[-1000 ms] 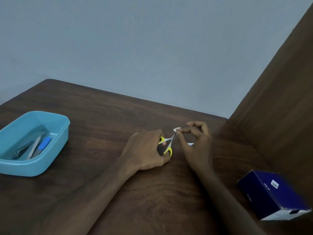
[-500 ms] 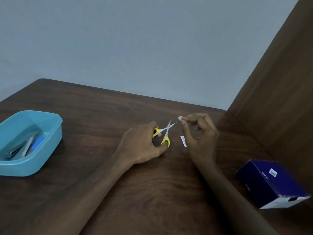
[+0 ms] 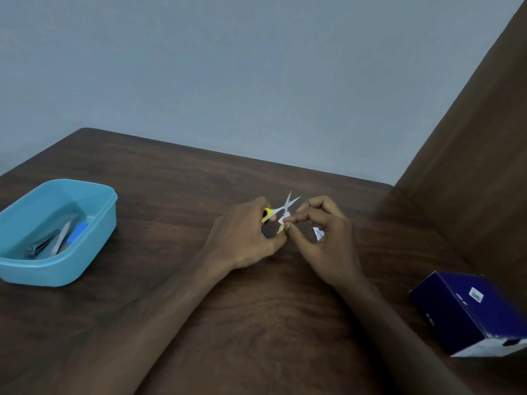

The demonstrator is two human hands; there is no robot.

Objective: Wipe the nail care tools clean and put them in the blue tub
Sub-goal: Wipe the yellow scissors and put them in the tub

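Two hands at table middle | left hand [image 3: 242, 238] clamped on small yellow-handled steel scissors [image 3: 281, 213], blades apart | right hand [image 3: 322, 232] pinches white wipe [image 3: 285, 220] on blade | step: wiping | next: carry scissors to light blue plastic tub [image 3: 85, 260], far left

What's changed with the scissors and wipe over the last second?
The right hand pulled the white wipe off the blades half a second ago and has now brought it back against them. The left hand still holds the yellow-handled scissors, blades open. Blue tub and its tools unchanged.
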